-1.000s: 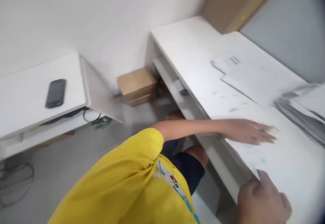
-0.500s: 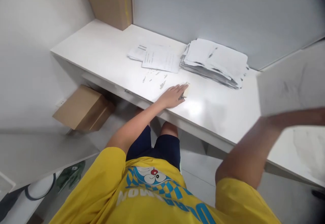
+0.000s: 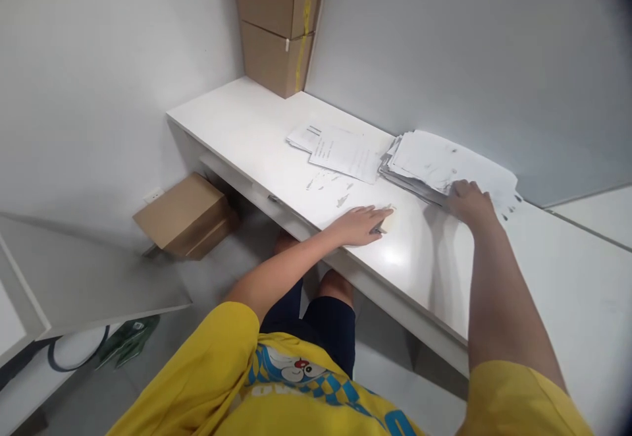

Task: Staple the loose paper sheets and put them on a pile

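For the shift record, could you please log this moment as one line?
left hand: flat on white desk, over small pale block | right hand: on stack of white papers | loose sheets beside

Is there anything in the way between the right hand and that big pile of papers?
No. The right hand already rests on the near edge of the paper stack on the desk.

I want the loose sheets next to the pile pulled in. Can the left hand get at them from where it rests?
Probably yes. The left hand lies flat on the desk over a small pale object, and the loose sheets lie just beyond it with only bare desktop between. The right hand is off on the paper stack.
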Demonstrator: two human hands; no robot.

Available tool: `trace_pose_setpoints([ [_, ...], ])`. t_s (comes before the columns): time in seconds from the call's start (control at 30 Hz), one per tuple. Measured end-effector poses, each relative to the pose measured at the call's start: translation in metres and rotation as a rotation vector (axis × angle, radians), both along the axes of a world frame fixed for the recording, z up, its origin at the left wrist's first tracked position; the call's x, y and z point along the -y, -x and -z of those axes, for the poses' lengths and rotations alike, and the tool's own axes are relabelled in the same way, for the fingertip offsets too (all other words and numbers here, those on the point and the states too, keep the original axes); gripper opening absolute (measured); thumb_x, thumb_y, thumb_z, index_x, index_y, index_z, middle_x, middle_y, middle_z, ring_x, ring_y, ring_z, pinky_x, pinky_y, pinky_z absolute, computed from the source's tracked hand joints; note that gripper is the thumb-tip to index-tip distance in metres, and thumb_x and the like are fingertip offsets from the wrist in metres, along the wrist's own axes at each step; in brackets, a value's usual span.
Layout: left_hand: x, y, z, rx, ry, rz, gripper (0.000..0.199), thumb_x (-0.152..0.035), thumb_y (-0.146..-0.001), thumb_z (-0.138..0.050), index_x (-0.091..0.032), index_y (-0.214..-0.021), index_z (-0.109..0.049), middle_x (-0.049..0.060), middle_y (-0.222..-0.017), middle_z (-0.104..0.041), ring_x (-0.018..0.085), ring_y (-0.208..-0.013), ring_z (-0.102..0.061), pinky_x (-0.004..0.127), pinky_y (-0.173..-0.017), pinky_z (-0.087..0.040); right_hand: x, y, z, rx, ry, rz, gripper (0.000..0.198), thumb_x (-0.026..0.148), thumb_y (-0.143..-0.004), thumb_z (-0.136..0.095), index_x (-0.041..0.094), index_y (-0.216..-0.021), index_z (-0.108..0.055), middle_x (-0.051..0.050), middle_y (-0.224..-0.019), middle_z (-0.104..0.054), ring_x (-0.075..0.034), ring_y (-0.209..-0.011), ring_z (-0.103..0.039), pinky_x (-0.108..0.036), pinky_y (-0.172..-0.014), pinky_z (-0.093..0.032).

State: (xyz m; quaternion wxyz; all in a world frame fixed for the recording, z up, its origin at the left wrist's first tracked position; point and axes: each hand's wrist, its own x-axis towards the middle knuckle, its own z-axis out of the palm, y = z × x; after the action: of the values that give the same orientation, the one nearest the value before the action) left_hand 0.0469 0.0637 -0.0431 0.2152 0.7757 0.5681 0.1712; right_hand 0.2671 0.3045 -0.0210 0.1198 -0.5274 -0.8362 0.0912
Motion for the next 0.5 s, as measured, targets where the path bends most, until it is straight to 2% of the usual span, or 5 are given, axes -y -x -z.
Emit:
trace_pose_setpoints([
  [0.13, 0.000, 0.000, 0.002, 0.002, -0.016, 0.001, 0.068, -0.043, -0.101, -0.033, -0.021, -0.161, -0.009, 0.004, -0.168, -0.020, 0.025, -0.155, -0.015, 0.042, -0.124, -0.021, -0.004, 0.009, -0.022, 0.011, -0.097, 0.056, 0.043, 0.021, -0.076, -0.054, 0.011, -0.115, -0.069, -0.031, -0.151, -0.041, -0.039, -0.150, -0.024, -0.064, -0.115, -0.010],
  [0.23, 0.000, -0.001, 0.003, 0.001, -0.019, 0.000, 0.068, -0.044, -0.101, -0.033, -0.019, -0.161, -0.009, 0.006, -0.167, -0.022, 0.025, -0.155, -0.018, 0.042, -0.123, -0.022, 0.012, 0.041, -0.040, -0.021, -0.322, -0.078, 0.057, 0.027, -0.083, -0.054, 0.008, -0.136, -0.060, -0.026, -0.160, -0.030, -0.035, -0.154, -0.013, -0.060, -0.119, -0.007],
  [0.3, -0.001, -0.002, 0.004, -0.008, -0.026, -0.009, 0.068, -0.043, -0.102, -0.033, -0.018, -0.160, -0.010, 0.007, -0.166, -0.024, 0.025, -0.154, -0.019, 0.042, -0.123, -0.023, 0.025, 0.081, -0.046, -0.044, -0.340, -0.217, 0.057, 0.029, -0.087, -0.050, 0.008, -0.139, -0.057, -0.022, -0.159, -0.033, -0.033, -0.153, -0.016, -0.059, -0.120, -0.009],
  [0.4, -0.004, -0.003, 0.004, -0.039, -0.039, -0.018, 0.067, -0.039, -0.102, -0.036, -0.015, -0.160, -0.012, 0.009, -0.165, -0.027, 0.026, -0.154, -0.021, 0.041, -0.124, -0.023, 0.043, 0.154, -0.041, -0.014, -0.111, -0.385, 0.054, 0.032, -0.090, -0.048, 0.008, -0.137, -0.058, -0.019, -0.153, -0.045, -0.033, -0.149, -0.029, -0.056, -0.120, -0.019],
  [0.5, -0.006, -0.002, -0.001, -0.068, -0.024, -0.003, 0.064, -0.034, -0.100, -0.040, -0.011, -0.158, -0.024, 0.013, -0.161, -0.035, 0.030, -0.151, -0.027, 0.043, -0.124, -0.025, 0.059, 0.217, -0.021, 0.027, 0.183, -0.366, 0.064, 0.039, -0.091, -0.052, 0.008, -0.147, -0.048, -0.019, -0.155, -0.041, -0.033, -0.144, -0.038, -0.049, -0.119, -0.029],
])
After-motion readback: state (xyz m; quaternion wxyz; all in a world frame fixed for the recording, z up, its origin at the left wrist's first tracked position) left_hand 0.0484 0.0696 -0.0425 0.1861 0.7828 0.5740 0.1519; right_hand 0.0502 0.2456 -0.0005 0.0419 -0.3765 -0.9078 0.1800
